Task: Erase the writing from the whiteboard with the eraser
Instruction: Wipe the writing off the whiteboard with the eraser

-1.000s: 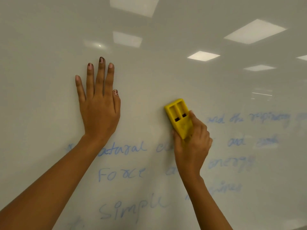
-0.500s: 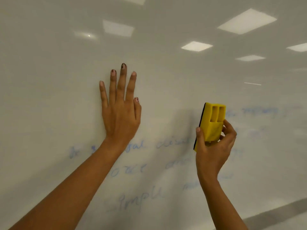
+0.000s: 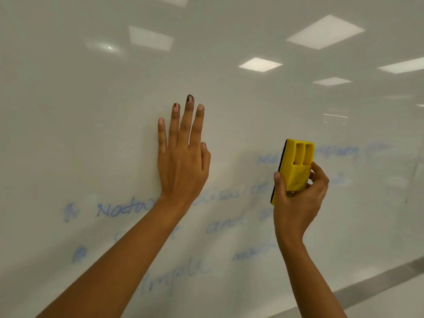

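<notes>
Item: yellow eraser point(image 3: 296, 166), gripped by right hand point(image 3: 298, 198), 3 o'clock of left hand point(image 3: 183, 166); pressed flat a second ago, now lifted off whiteboard point(image 3: 91, 111); left hand flat, fingers straight; blue writing point(image 3: 124, 208) remains at 6 o'clock; wiping paused.

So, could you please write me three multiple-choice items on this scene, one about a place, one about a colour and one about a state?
1. Where does the left hand lie?
A. flat on the glossy white whiteboard
B. on a table
C. in a pocket

2. What colour is the block-shaped plastic eraser?
A. red
B. green
C. yellow

3. What state is the right hand in?
A. open and empty
B. gripping the eraser
C. curled, holding nothing

Answers:
1 A, its straight fingers lie spread on the board above the blue handwriting.
2 C, its body is bright yellow.
3 B, thumb and fingers curl round the eraser's lower half.
</notes>
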